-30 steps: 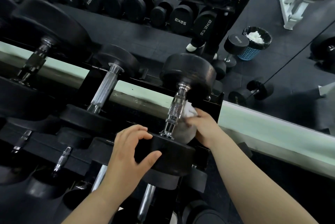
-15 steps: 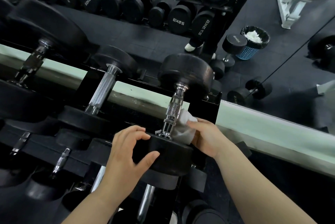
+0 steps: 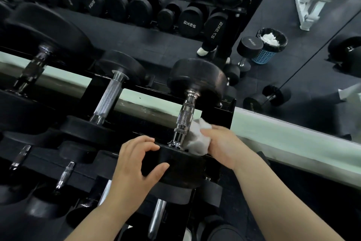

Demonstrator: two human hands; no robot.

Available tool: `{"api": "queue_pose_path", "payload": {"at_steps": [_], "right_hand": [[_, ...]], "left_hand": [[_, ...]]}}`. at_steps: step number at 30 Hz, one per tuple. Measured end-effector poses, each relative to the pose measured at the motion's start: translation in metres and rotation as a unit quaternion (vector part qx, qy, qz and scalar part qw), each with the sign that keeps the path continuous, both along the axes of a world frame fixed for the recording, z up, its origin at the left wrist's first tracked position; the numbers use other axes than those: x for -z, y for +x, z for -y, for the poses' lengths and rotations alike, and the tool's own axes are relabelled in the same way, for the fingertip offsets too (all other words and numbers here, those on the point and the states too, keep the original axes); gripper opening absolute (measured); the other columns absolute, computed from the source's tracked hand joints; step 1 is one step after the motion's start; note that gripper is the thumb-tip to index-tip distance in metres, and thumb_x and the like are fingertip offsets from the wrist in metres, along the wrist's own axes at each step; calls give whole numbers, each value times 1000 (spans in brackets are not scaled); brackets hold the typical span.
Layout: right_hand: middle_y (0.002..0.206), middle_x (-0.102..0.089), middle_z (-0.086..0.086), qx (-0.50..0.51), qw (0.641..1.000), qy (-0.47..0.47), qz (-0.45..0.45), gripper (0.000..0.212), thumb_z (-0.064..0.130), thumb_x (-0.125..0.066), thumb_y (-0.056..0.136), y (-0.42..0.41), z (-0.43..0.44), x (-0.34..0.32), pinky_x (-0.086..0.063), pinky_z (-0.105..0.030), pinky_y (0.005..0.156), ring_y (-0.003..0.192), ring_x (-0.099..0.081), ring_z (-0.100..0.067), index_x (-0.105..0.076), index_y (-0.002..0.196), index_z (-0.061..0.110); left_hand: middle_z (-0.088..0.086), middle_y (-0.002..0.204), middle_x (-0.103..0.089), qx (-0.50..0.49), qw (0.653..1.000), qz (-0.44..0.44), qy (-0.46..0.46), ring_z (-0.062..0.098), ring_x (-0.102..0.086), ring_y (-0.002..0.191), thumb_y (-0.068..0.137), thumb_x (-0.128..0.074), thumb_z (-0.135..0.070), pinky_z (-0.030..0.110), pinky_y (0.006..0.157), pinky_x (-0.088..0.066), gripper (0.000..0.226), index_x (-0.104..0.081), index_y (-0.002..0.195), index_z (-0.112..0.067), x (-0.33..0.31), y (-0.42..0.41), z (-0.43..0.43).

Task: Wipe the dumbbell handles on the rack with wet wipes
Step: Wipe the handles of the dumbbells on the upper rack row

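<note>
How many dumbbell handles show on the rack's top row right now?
3: left handle near the frame edge, middle handle, and right handle with the wipe against it. More may lie beyond the left edge.

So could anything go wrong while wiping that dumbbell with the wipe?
Maybe. The left hand grips the dumbbell by its near end; if it rolls on the rack, fingers could get pinched. The right hand presses the wet wipe only against the lower right side of the handle, so the upper part might get missed.
</note>
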State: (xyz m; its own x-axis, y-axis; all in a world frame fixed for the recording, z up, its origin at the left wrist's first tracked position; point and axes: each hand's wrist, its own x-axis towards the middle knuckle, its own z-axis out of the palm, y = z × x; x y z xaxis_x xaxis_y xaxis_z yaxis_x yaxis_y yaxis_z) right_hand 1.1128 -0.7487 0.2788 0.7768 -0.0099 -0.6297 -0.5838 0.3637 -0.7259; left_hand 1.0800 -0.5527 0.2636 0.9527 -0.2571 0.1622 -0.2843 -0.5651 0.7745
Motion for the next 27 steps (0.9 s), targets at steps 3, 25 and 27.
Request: {"api": "queue_pose_path", "payload": {"at_steps": [3,25,27], "right_hand": [[88,-59,-10,77,996,-7,37,16,4,-39,92,24,-4,-2,-46,-31,84,79,-57,-20,-55,94,2],[94,-61,8,51,965,-206,152,11,19,-55,87,17,-25,3,-45,-6,69,90,-57,-9,-59,94,26],[108,-57,-1,41,949,-270,159,17,13,-59,84,15,-26,8,-44,-7,72,94,-55,-9,-65,98,21]], "left_hand": [[-51,111,-32,8,1000,22,15,-25,-28,109,65,-50,-54,0,94,-26,36,-44,98,-42,0,3,-2],[-49,116,-29,26,998,58,8,-22,-26,113,75,-40,-71,12,82,-31,45,-46,103,-37,3,5,-4],[-48,117,-28,25,998,56,5,-22,-25,113,75,-30,-77,12,81,-31,51,-46,103,-37,3,5,-5]]}}
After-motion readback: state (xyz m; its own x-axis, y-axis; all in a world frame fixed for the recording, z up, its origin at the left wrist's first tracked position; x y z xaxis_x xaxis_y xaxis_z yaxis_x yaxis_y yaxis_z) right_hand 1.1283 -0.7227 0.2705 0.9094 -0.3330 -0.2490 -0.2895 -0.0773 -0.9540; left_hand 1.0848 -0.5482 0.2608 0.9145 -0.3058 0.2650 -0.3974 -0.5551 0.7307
